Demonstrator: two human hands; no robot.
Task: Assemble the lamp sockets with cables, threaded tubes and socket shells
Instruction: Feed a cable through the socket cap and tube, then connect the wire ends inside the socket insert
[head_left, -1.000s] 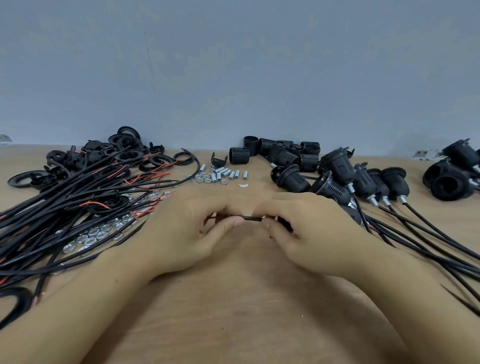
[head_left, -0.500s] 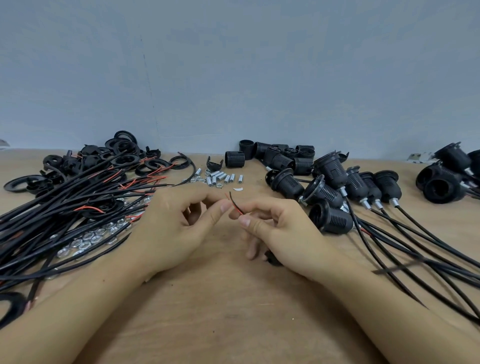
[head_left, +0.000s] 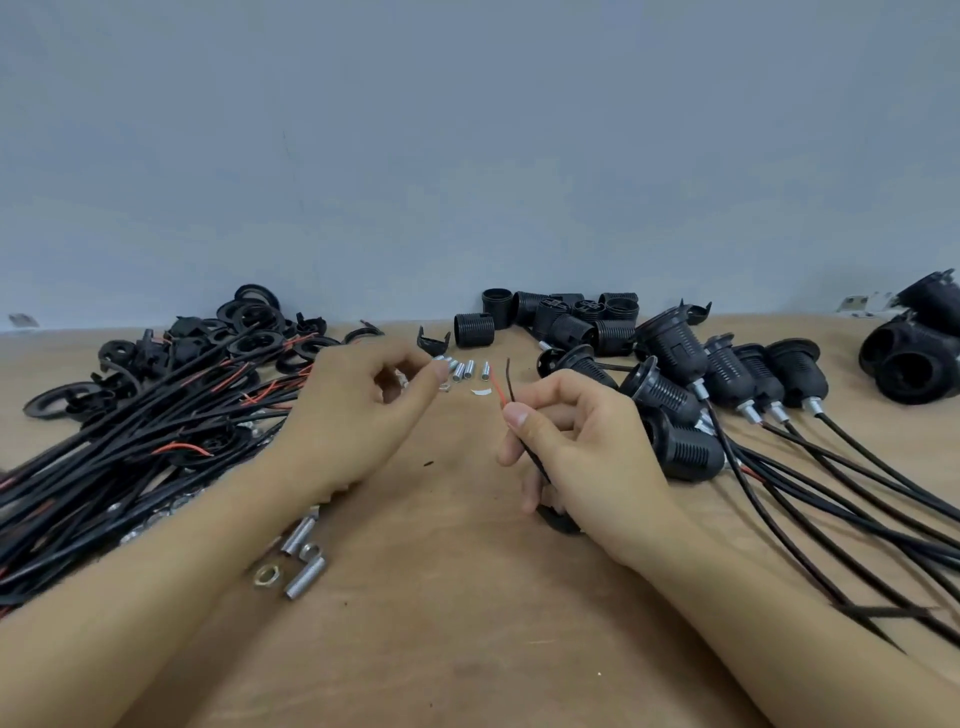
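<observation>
Cable (head_left: 527, 451) pinched in right hand (head_left: 576, 457), lower run hidden behind palm; left hand (head_left: 358, 415) half-curled, fingertip contents unclear

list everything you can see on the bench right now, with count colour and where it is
cable bundle: many, black with red leads, left side of bench
rings and caps: a pile, black, back left
threaded tubes: several, silver, back centre
tubes and nut: a few, silver, under the left forearm
socket shells: a cluster, black, back centre
assembled sockets: a row with cables, black, right side
more sockets: a few, black, far right
held cable: one, black with red and black leads, in right hand
table: one, wooden
left hand: fingers at the tubes
right hand: pinching the cable
</observation>
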